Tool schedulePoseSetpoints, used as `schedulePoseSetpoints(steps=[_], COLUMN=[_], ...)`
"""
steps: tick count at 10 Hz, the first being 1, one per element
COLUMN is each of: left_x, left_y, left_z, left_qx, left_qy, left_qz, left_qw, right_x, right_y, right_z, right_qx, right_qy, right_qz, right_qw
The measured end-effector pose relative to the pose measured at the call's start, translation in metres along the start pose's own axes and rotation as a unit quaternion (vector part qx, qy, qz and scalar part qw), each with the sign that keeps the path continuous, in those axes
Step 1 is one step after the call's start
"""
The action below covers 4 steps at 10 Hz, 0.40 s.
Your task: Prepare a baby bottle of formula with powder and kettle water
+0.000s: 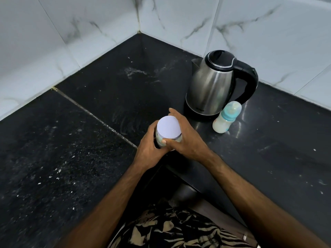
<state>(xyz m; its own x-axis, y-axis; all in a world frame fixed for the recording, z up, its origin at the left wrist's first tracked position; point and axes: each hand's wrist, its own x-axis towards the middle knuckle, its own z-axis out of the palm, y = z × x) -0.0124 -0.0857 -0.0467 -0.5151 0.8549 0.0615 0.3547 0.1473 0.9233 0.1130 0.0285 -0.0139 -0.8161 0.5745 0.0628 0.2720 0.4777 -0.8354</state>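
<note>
Two hands clasp a small clear jar with a flat white lid above the black granite counter: left hand around its body, right hand curled over the lid. The step is probably capping or uncapping powder. The capped, milky baby bottle stands just beside the steel electric kettle. The jar's contents are hidden.

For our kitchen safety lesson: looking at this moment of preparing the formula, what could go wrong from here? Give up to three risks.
1. Both hands, left hand and right hand, hold the white-lidded powder jar; a sudden twist could spill powder.
2. The milky, teal-collared baby bottle stands beside the steel kettle with a black handle; lifting the kettle might topple it.
3. The black stone counter looks dusty, so contamination is possible.
</note>
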Motion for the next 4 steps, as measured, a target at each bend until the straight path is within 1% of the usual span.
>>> schedulePoseSetpoints(steps=[1,2,3,4], left_x=[0.002,0.004,0.006,0.002], left_y=[0.002,0.002,0.002,0.007], left_z=[-0.001,-0.004,-0.007,-0.012], left_qx=[-0.012,-0.011,-0.021,-0.045], left_qy=[-0.011,-0.029,-0.052,-0.060], left_qz=[0.000,-0.007,-0.012,-0.003], left_qw=[1.000,0.999,0.998,0.997], right_x=[0.000,-0.004,-0.010,-0.017], right_y=[0.002,0.001,-0.001,-0.008], right_z=[0.002,0.000,-0.006,-0.021], right_qx=[-0.002,-0.029,-0.054,-0.076], right_qy=[0.007,0.027,0.029,0.053], right_qz=[0.011,0.014,0.003,-0.026], right_qw=[1.000,0.999,0.998,0.995])
